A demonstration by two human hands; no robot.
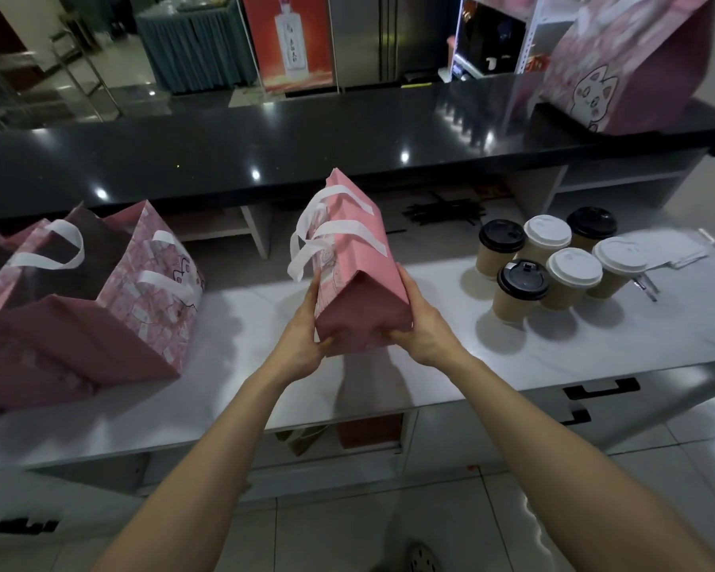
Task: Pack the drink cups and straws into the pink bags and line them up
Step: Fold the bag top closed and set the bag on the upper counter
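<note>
Folded pink paper bag with white handles (349,258) clamped between left hand (304,332) and right hand (420,324) grip, unopened. Six lidded paper cups (547,262) right of grip, unpacked. Opened pink bags (100,291) left.

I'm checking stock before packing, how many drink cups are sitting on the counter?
6, clustered right of the held bag: back row black lid, white, black; front row black, white, white. None seem hidden.
</note>
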